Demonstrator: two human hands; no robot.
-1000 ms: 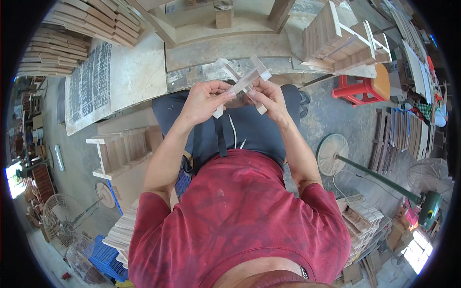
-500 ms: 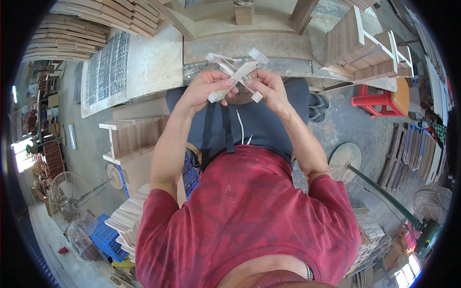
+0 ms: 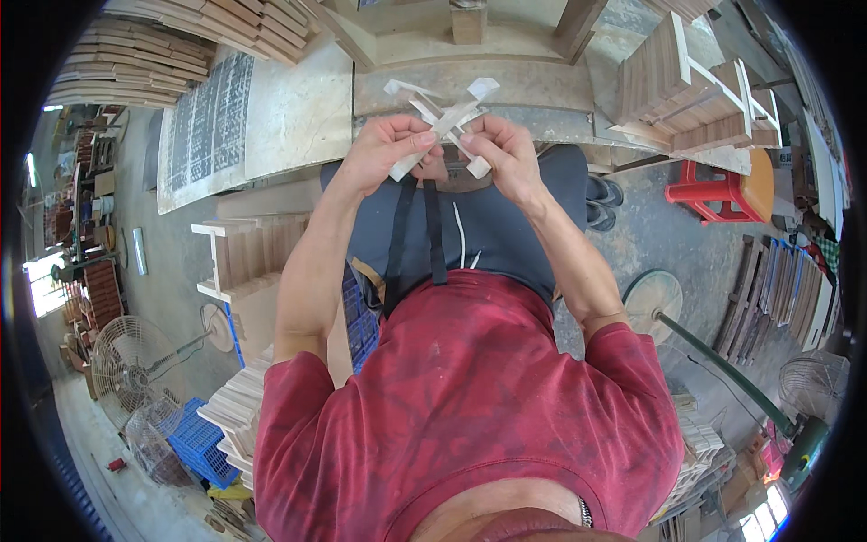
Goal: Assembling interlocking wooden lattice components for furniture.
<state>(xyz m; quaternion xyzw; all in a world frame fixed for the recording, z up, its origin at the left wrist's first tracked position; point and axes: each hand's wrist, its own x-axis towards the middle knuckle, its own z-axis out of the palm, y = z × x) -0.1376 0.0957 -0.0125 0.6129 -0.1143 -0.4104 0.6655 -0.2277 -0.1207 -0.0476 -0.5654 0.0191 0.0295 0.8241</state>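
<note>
Between my hands is an X-shaped wooden piece (image 3: 456,117), pale, made of crossed strips with small blocks at the ends. My left hand (image 3: 390,152) pinches its lower left arm, thumb on top and fingers curled beneath. On the other side my right hand (image 3: 499,154) grips the lower right arm in the same way. The piece is held over my lap, close to the near edge of the workbench (image 3: 298,126). My fingers hide parts of the joints, and I cannot tell whether the strips are fixed together.
Stacked wooden boards (image 3: 131,68) rise at the far left. More wooden pieces (image 3: 664,86) stand on the bench's right. A red stool (image 3: 709,194) is right of my legs; a wood stack (image 3: 257,253) is on my left. A fan's green pole (image 3: 722,370) slants behind my right arm.
Both hands still hold the X-shaped piece, which has tilted slightly and shifted a little away from me. The surroundings have slid slightly right in the view.
</note>
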